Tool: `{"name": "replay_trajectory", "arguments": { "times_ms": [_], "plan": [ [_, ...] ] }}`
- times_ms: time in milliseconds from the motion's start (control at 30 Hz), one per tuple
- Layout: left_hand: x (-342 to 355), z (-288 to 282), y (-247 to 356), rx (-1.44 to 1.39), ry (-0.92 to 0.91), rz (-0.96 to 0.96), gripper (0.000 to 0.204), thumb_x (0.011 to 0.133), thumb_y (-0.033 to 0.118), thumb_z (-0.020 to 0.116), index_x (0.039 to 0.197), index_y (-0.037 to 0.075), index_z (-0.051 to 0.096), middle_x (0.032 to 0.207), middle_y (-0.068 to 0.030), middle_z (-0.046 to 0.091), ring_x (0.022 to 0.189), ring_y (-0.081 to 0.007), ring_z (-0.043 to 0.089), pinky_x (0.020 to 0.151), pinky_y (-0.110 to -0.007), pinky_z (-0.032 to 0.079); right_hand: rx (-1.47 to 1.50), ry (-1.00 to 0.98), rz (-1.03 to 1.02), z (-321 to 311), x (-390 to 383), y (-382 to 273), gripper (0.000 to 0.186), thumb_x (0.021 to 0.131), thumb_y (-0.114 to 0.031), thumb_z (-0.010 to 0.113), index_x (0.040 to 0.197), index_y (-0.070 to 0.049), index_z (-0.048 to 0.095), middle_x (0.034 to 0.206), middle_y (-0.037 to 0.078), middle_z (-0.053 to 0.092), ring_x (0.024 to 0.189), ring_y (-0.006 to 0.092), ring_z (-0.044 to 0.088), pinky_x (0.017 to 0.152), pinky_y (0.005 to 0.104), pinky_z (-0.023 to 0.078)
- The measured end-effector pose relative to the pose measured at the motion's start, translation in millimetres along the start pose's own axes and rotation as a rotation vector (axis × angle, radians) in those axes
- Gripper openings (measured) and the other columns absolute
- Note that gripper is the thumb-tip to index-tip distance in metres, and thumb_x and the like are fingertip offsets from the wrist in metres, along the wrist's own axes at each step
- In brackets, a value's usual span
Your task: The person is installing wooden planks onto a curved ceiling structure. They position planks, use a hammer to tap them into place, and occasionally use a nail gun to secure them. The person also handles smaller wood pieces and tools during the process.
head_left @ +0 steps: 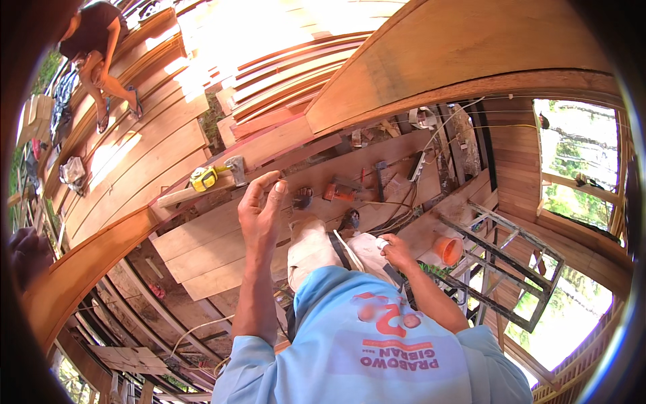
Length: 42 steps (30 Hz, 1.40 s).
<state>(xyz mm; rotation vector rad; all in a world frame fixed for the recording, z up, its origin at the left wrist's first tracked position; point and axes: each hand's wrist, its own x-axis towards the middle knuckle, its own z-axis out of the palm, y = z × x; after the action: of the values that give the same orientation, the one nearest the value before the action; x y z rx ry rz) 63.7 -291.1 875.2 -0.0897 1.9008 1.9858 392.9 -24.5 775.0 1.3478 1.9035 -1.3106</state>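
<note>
My left hand is raised in front of me, its fingers curved and the thumb held apart, with nothing visible between them. Just beyond it, on the edge of a long wooden beam, lie a yellow tape measure and a wooden-handled tool with a broad metal head, perhaps a hatchet or hammer. Low by my right thigh, my right hand is closed round a small white object. Most of that object is hidden by the fingers, so its kind cannot be told.
Below me are an orange power tool, a hammer, cables and wide boards. An orange bucket stands beside a dark metal frame at right. Stacked planks lie ahead. Another person is at far left.
</note>
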Motion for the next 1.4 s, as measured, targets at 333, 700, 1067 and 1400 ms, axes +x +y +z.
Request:
{"name": "replay_trajectory", "arguments": {
  "times_ms": [333,700,1067,1400],
  "plan": [
    [10.7,15.2,8.6,-0.035,-0.064,0.020,0.028,0.097,0.017,0.070,0.118,-0.002,0.068,0.107,-0.0065,0.070,0.100,-0.0125,0.063,0.090,-0.027,0.049,0.050,0.028,0.105,-7.8,-4.5,0.6,0.027,0.093,-0.010,0.061,0.119,-0.006,0.066,0.078,0.001,0.063,0.064,0.0093,0.055,0.055,0.0267,0.043],
    [7.4,31.6,33.1,-0.013,-0.136,0.057,0.027,0.097,0.014,0.069,0.118,-0.003,0.067,0.103,-0.0060,0.070,0.097,-0.0120,0.063,0.088,-0.027,0.050,0.085,0.091,0.033,2.3,3.8,45.5,0.025,0.091,-0.011,0.060,0.114,-0.004,0.068,0.079,0.002,0.064,0.063,0.0094,0.057,0.053,0.0266,0.045],
    [9.6,49.0,87.0,-0.019,-0.155,0.224,0.027,0.099,0.016,0.066,0.119,-0.003,0.066,0.099,-0.0098,0.071,0.095,-0.0155,0.067,0.090,-0.032,0.053,0.103,0.144,-0.057,6.2,-3.3,45.4,0.027,0.090,-0.017,0.063,0.109,0.001,0.071,0.083,0.007,0.067,0.071,0.0141,0.061,0.064,0.0304,0.048],
    [1.5,65.3,115.9,0.030,-0.175,0.356,0.023,0.099,0.013,0.065,0.114,-0.006,0.068,0.094,-0.0121,0.072,0.090,-0.0181,0.070,0.085,-0.034,0.058,0.004,0.243,-0.068,20.7,8.5,102.8,0.032,0.088,-0.020,0.066,0.112,0.001,0.073,0.098,0.012,0.073,0.082,0.0184,0.068,0.074,0.0318,0.053]
  ]
}}
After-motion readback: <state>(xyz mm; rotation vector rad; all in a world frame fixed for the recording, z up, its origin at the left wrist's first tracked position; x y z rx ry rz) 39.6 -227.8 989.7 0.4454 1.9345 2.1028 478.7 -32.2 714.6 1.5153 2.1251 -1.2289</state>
